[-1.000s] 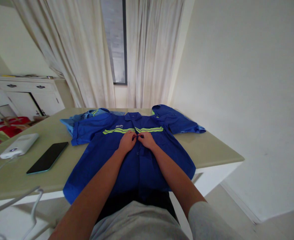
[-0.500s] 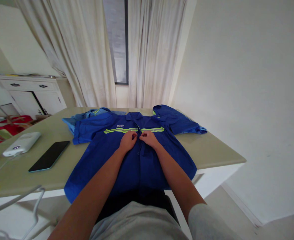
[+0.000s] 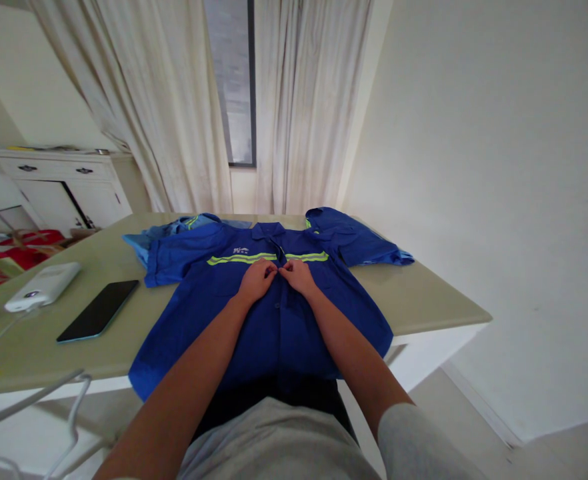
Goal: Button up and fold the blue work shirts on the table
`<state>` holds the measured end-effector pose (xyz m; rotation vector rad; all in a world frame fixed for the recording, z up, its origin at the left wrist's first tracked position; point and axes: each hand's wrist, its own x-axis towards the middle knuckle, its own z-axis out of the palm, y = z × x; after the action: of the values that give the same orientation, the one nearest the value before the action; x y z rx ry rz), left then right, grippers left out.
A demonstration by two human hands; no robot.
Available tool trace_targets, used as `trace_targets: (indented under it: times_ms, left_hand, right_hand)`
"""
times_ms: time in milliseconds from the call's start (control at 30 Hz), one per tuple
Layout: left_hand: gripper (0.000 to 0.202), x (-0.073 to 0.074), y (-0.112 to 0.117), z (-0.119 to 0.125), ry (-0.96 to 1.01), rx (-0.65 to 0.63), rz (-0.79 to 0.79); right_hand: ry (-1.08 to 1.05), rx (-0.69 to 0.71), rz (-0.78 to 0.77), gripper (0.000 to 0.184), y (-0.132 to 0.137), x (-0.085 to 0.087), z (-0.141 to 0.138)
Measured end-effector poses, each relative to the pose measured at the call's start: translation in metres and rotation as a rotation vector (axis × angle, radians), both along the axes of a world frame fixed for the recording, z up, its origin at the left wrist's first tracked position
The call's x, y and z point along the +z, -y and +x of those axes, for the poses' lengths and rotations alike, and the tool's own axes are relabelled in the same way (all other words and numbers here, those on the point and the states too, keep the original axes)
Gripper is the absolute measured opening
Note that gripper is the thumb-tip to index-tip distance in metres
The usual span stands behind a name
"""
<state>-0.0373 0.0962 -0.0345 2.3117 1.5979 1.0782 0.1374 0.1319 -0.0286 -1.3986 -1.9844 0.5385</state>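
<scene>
A blue work shirt (image 3: pixel 209 313) with a yellow-green and grey stripe across its chest lies face up, collar away from me, its hem over the table's front edge. My left hand (image 3: pixel 258 280) pinches the shirt's front placket just below the stripe. My right hand (image 3: pixel 298 275) pinches the same placket from the other side, fingertips almost meeting the left ones. A small button shows lower on the placket; whatever sits between my fingertips is too small to make out.
More folded blue clothing lies behind at the table's far left and far right (image 3: pixel 359 240). On the left of the table (image 3: pixel 439 307) are a black phone (image 3: pixel 99 310) and a white power bank (image 3: pixel 44 287) with a cable. A pale wall stands at right.
My fingertips have drawn slightly closer together at the placket, and the fabric just above them has shifted a little. The view has moved very slightly.
</scene>
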Motion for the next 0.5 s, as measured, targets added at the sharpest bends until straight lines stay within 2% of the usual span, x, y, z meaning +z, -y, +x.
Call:
trace_targets:
  times_ms: [200,333,500]
  left_hand:
    - [0.012,-0.0008,-0.0001,0.0013,-0.02,-0.03,0.051]
    - [0.013,0.001,0.0011,0.0028,-0.038,-0.016,0.047]
    - [0.015,0.0031,0.0034,0.0021,-0.047,-0.02,0.046]
  right_hand:
    - [-0.036,-0.037,0.022,0.02,0.0016,0.0009,-0.0011]
    - [-0.073,0.031,-0.033,0.01,0.0034,0.0033,-0.0013]
    - [-0.031,0.008,-0.012,0.007,0.0033,0.0026,-0.0012]
